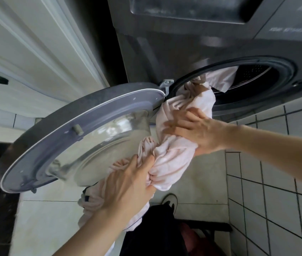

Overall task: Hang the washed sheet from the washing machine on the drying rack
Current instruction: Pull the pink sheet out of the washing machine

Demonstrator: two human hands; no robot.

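Observation:
A pale pink sheet (176, 156), twisted into a thick rope, runs out of the dark grey washing machine (183, 48) through its round drum opening (253, 80) and down toward my body. My left hand (128, 185) grips the twisted sheet low down, in front of the open door. My right hand (196, 130) holds the sheet higher up, just outside the drum, with fingers wrapped over the cloth. One end of the sheet still lies inside the drum. No drying rack is in view.
The machine's round door (76, 137) stands swung open to the left, close to my left hand. White cabinet doors (26, 52) are at the left. White tiled wall (275, 182) is at the right. My shoe (170, 200) and dark clothing show on the light floor below.

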